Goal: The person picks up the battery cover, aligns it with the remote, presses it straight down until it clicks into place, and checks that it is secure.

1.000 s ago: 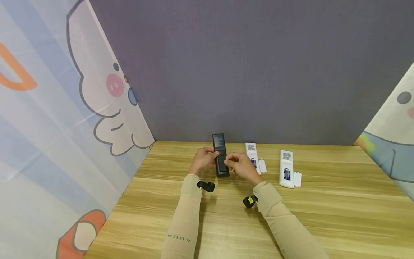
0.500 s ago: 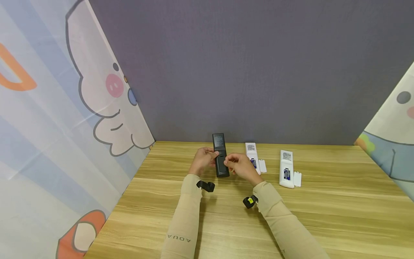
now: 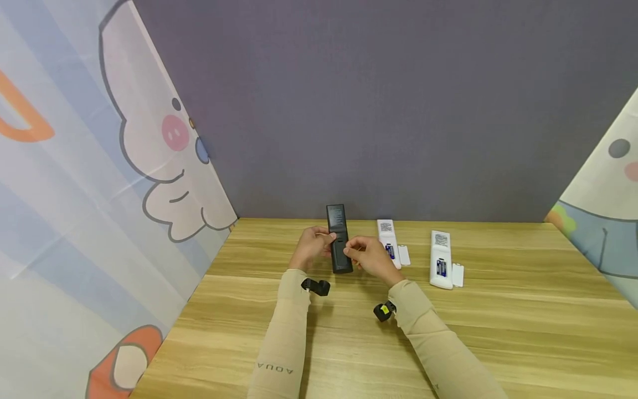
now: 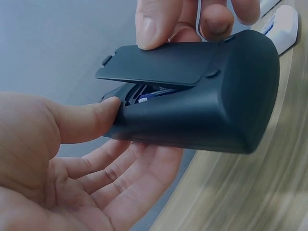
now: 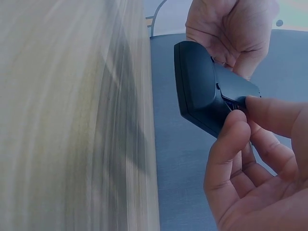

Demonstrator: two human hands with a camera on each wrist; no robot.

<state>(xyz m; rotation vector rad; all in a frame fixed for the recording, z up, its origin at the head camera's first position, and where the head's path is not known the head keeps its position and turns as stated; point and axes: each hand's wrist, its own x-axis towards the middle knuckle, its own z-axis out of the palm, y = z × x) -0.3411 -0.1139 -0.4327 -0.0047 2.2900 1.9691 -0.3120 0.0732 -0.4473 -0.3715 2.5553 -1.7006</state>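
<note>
While the last second plays out on my feed, I log almost no change: the head view slips slightly, and both hands and the black remote (image 3: pixel 341 245) keep nearly the same spot above the tabletop (image 3: pixel 349 343). I read that as fine work at the battery cover (image 4: pixel 159 65), unfinished in my judgement: the cover sits tilted, a gap along its side, with something blue, probably a battery (image 4: pixel 143 99), showing inside.

Fingers next. Left hand (image 3: pixel 311 245): curled around the black remote, thumb along the edge of its back, the others underneath. Right hand (image 3: pixel 371 256): fingertips drawn close together, pinching the edge of the battery cover. Contact is partly hidden, so I can't tell which fingers besides the thumb touch it.

Position: black remote held between the two hands, back face up, left of the middle white remote (image 3: pixel 387 235) and the far-right white remote (image 3: pixel 441 252). Those two lie on the tabletop, batteries (image 3: pixel 441 268) exposed, each with a loose white lid (image 3: pixel 457 275) just beside it.
</note>
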